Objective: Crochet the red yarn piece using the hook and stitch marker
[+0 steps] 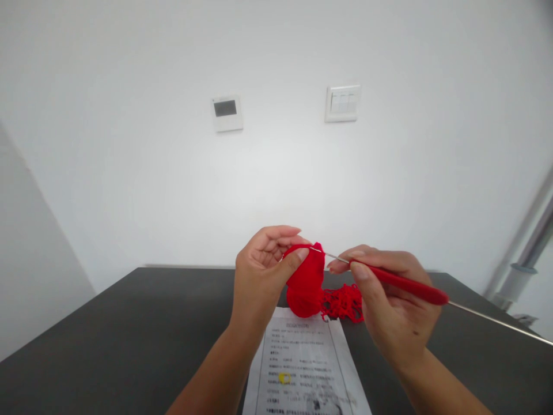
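Observation:
My left hand [270, 265] pinches the upper edge of a red crocheted piece [309, 274] between thumb and fingers. In my right hand [391, 297] is a crochet hook [400, 283] with a red handle, held like a pen; a long thin metal rod sticks out of its back end. The hook's thin metal tip reaches left to the top of the crocheted piece and meets the yarn by my left fingertips. Whether the tip passes through a stitch I cannot tell. Just below the piece sits a round red mass [303, 305], partly covered by it.
A tangle of red yarn [344, 303] lies on the dark table [181, 334] between my hands. A printed sheet [302, 369] with a yellow mark lies in front. Behind stands a white wall with a thermostat [227, 113] and a switch panel [343, 104]; pipes run at right.

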Available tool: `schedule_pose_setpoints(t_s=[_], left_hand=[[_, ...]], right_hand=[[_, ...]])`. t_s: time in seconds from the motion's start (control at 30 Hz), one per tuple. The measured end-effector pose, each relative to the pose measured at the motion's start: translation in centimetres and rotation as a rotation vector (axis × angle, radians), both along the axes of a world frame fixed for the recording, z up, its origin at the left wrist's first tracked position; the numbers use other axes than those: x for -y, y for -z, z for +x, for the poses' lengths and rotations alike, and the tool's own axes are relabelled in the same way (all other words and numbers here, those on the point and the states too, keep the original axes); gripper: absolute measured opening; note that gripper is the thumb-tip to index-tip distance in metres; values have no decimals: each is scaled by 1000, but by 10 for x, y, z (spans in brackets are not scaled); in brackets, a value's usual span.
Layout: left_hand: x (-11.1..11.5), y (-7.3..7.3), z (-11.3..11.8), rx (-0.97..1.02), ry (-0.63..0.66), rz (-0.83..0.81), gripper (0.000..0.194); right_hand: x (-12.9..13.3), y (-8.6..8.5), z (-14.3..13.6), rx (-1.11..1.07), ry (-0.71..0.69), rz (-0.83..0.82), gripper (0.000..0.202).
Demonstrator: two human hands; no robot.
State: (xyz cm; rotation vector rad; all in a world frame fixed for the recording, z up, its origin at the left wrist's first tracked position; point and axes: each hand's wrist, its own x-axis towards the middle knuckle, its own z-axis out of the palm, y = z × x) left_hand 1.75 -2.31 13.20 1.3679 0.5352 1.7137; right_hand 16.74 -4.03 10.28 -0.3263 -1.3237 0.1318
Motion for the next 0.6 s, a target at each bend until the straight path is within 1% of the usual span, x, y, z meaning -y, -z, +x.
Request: schedule_pose_setpoints(t_s=[0.07, 0.23, 0.3, 0.37, 0.43, 0.5, 0.57, 0.6], left_hand=[[-1, 0, 1, 9, 8, -2, 18], [-4, 0, 3, 23, 16, 8, 17], [-3, 0, 5, 13, -19, 24, 15], [-1, 1, 7, -7, -89, 52, 14], [2, 2, 9, -36, -170, 91, 12], [4, 4, 10, -47, -226, 120, 11], [4, 5, 11, -23, -227, 125, 11], [3, 5, 10, -4, -204, 117, 12]], right_hand=[[0, -1, 3, 62, 25, 31, 37], [0, -3, 10, 350, 147, 171, 52], [0, -2, 9, 363, 172, 179, 50], [0, -1, 4, 237, 144, 109, 38], [0, 1, -3, 31, 91, -1, 23], [1, 2, -9, -116, 48, -110, 13], [1, 3, -12, -164, 26, -143, 11], [1, 3, -13, -155, 22, -121, 12]])
